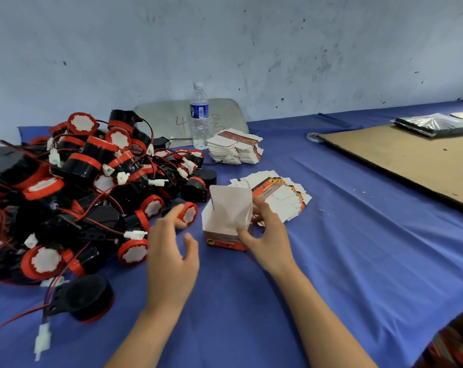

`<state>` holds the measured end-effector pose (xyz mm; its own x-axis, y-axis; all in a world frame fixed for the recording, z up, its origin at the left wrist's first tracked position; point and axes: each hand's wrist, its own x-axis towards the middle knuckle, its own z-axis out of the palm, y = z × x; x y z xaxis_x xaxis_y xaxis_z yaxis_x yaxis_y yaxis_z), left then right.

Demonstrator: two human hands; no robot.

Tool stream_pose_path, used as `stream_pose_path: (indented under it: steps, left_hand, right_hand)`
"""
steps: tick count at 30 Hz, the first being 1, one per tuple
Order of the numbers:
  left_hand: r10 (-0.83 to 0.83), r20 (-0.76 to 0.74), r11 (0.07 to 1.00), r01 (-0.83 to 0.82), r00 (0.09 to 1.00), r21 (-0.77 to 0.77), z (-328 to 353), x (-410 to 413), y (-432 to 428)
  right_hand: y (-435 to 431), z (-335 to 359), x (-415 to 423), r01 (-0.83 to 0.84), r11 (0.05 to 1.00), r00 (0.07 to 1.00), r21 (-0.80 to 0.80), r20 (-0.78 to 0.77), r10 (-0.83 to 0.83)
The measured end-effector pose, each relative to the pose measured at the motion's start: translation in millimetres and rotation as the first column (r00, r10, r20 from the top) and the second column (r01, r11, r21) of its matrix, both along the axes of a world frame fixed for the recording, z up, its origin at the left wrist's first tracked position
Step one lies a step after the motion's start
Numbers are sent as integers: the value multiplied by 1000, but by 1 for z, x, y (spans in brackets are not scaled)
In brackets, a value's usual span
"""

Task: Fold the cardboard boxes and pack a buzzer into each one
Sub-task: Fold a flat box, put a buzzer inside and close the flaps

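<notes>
Closest to me, a lone black buzzer (pixel 84 297) lies on the blue cloth (pixel 357 248), its red lead ending in a white plug (pixel 42 339). Just beyond, the person's left hand (pixel 172 251) is spread wide and holds nothing. Its fingertips are right beside a red-faced buzzer (pixel 189 213) at the edge of the heap, but motion blur stops me telling whether they touch it. The right hand (pixel 267 235) grips the folded box (pixel 227 221), thumb on the near wall and fingers round the back. The box stands upright on the cloth between the two hands, top flap raised and mouth open.

Behind the right hand lies a fanned spread of flat box blanks (pixel 280 195). To the left sprawls the big pile of buzzers (pixel 79 181), wires tangled. Farther back sit a neater stack of blanks (pixel 235 148) and a water bottle (pixel 199 115). Off to the right lies a brown cardboard sheet (pixel 410 160), by the scuffed wall (pixel 278 49).
</notes>
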<state>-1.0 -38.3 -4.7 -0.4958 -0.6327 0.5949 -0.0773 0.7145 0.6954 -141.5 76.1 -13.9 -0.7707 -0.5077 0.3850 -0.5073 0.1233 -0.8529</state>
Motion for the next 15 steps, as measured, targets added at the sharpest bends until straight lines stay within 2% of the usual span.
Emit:
stream_pose_path:
  steps: [2,4,8,12,13,15]
  left_hand:
    - [104,208,995,-100,973,-31,-2,1,-11]
    - [168,441,984,-123,882,-128,-4,2,-15]
    - [149,605,983,-50,783,-177,-8,0,-8]
    - [141,641,990,-92,754,-108,-13,0,-11]
    - [134,597,991,-112,791,-74,-13,-1,-12]
    - [72,418,990,-114,906,77,-14,-3,-14]
  right_hand:
    - [1,2,1,78,996,997,-44,29,-76]
    - [1,7,5,140,980,990,-138,48,-134]
    - [2,13,16,194,929,968,-317,-92,-233]
    - [-1,12,25,145,911,942,-387,-228,-246]
    - [-1,12,28,117,908,937,-402,-259,-236]
    - [-2,8,35,30,909,925,-415,-333,-183]
